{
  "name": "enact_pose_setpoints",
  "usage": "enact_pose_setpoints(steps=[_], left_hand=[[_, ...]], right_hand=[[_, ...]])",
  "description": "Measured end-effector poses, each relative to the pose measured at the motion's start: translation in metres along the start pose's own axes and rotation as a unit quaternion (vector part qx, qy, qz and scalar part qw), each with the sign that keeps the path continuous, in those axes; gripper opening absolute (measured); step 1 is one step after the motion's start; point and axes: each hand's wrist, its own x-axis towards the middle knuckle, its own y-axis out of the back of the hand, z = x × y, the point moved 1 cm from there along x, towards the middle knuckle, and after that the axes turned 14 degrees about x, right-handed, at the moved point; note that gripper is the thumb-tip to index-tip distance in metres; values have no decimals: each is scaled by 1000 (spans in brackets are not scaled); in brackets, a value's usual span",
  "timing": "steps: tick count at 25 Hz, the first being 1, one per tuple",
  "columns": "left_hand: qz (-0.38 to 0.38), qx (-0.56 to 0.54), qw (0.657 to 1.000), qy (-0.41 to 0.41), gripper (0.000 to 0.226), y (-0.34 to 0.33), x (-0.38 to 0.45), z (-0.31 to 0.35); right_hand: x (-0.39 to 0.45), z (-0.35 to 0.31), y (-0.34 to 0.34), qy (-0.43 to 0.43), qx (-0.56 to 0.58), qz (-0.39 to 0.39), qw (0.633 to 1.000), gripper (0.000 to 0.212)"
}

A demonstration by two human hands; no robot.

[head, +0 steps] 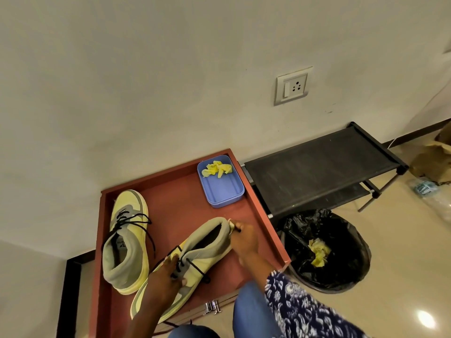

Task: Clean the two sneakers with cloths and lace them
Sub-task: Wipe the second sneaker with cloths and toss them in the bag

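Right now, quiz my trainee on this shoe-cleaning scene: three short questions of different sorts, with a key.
1. True or false: the blue tray holds yellow cloths.
2. Where does the right hand press its cloth on the tilted sneaker? A toe, B heel collar, C sole.
3. Fill in: the used cloth lies in the ___.

Key: 1 true. 2 B. 3 bin. The left hand steadies that sneaker at its laces; the other sneaker stands alone.
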Motion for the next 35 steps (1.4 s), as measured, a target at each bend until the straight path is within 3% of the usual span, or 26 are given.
enact_pose_setpoints(steps=[5,12,15,20,25,31,35], left_hand=[[-1,5,1000,-8,73,1,0,-1],[-8,35,999,-11,73,2,1,-3],[-11,43,999,-15,72,4,1,-4],[-20,44,999,-21,74,8,-5,-5],[-35,58,997,-37,67,10,-6,-7],[-50,88,994,-46,64,11,-5,-9],[-45,78,995,-38,65,6,-4,-12]], right_hand=[[30,5,6,-18,-46,-79,996,28],[-9,32,-5,21,-77,30,996,23],[-29,31,-7,-23,-45,48,998,36],[-37,33,1,-78,16,49,996,34],[-25,27,11,-67,65,58,994,25],[2,15,19,-52,-1,3,999,28],[-12,22,12,-20,0,47,999,30]])
